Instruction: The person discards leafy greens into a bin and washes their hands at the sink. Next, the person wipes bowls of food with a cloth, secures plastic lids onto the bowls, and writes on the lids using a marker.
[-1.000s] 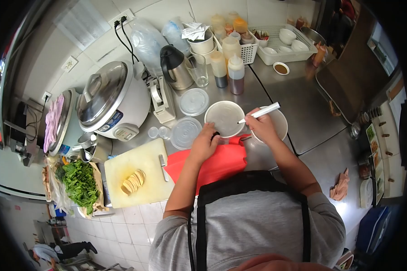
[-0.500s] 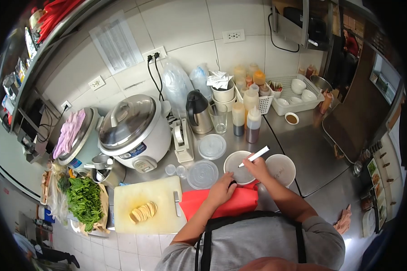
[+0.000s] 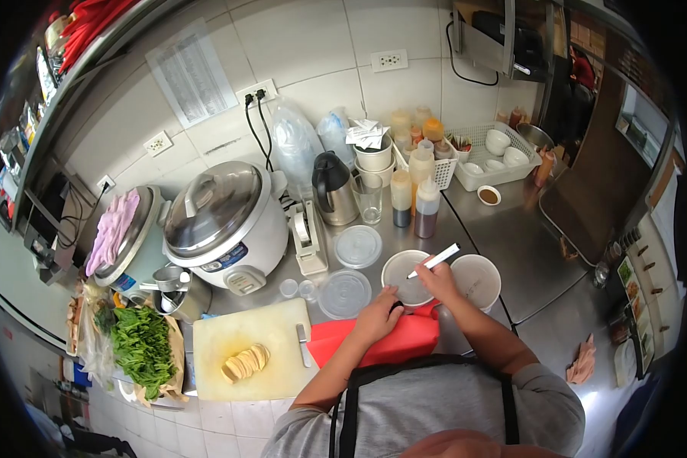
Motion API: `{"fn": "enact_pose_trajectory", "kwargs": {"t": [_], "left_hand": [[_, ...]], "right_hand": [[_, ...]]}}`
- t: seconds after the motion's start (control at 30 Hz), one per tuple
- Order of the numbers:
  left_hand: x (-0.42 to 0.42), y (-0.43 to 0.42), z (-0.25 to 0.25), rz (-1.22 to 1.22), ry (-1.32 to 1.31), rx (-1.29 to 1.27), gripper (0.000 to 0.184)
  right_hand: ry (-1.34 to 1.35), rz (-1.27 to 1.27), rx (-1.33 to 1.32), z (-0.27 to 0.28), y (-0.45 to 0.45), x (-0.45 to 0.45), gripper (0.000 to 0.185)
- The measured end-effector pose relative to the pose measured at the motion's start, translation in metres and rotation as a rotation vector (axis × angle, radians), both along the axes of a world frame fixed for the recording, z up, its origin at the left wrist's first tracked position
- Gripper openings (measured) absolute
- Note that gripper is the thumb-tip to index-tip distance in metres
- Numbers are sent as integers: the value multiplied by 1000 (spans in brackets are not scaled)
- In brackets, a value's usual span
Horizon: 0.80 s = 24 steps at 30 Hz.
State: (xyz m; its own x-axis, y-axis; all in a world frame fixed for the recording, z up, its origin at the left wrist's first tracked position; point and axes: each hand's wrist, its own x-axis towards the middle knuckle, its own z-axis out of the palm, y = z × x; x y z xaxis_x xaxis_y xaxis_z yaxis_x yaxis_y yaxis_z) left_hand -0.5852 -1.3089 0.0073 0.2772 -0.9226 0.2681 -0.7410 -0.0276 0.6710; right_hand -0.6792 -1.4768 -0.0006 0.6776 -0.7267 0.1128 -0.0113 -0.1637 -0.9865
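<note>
My right hand (image 3: 440,284) pinches a white marker (image 3: 439,260), its tip over the top of a pale round tub (image 3: 406,267). My left hand (image 3: 378,316) is curled at the tub's near left rim, fingers touching it. A small black piece (image 3: 396,306) shows by the left fingers; I cannot make out what it is. Under the left wrist lies a folded red cloth or bag (image 3: 404,336). Just right of my right hand stands a second round tub (image 3: 477,276) with dark writing on its top. Two clear round lids (image 3: 344,295) (image 3: 358,246) lie left of the tubs.
On the left, a cutting board (image 3: 282,366) bears sliced pale food (image 3: 246,363) and a knife (image 3: 304,347). Leafy greens (image 3: 141,347) and a rice cooker (image 3: 229,229) stand beyond. Sauce bottles (image 3: 427,210), a glass (image 3: 369,200) and a thermal jug (image 3: 333,191) line the back.
The camera view has shifted slightly. The marker tip has moved a little to the right over the tub's top. My left hand keeps its place at the rim.
</note>
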Motion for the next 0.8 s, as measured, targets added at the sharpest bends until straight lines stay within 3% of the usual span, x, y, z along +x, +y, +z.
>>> {"fn": "enact_pose_trajectory", "kwargs": {"t": [0.33,0.4,0.63,0.8], "left_hand": [[6,10,-3,-103,-44,-39,21],[6,12,-5,-117,-85,-2,21],[3,15,-1,-78,-82,-14,19],[2,16,-1,-67,-54,-9,19]], "right_hand": [[140,-114,-48,3,20,-7,19],[150,-105,41,7,18,-7,19],[5,-107,66,6,22,14,16],[113,-83,35,7,24,14,17]]}}
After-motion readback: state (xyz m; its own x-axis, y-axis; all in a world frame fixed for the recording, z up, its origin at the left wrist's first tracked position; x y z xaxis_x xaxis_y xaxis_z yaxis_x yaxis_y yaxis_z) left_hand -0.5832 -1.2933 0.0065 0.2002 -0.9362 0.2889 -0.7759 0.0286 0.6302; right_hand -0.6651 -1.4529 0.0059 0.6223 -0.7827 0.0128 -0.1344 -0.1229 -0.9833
